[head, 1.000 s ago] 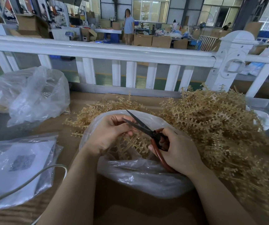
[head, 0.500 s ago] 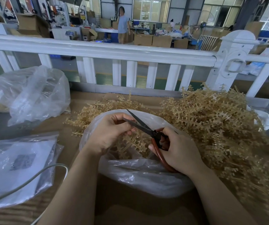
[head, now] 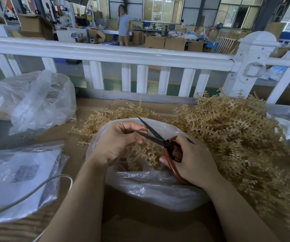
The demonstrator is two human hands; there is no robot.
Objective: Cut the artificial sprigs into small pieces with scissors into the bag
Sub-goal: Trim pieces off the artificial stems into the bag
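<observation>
Over the open bag (head: 147, 189), left hand (head: 116, 142) pinching a sprig (head: 140, 152), right hand (head: 191, 159) gripping scissors (head: 160, 138) with blades parted at its stem; beyond, pile of sprigs (head: 231, 130); judged light, springy, snag-prone, best pinched close beside the cut.

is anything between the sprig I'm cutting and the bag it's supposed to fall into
Nothing visible. The left hand holds the sprig directly over the open bag, with the scissors open across it.
</observation>
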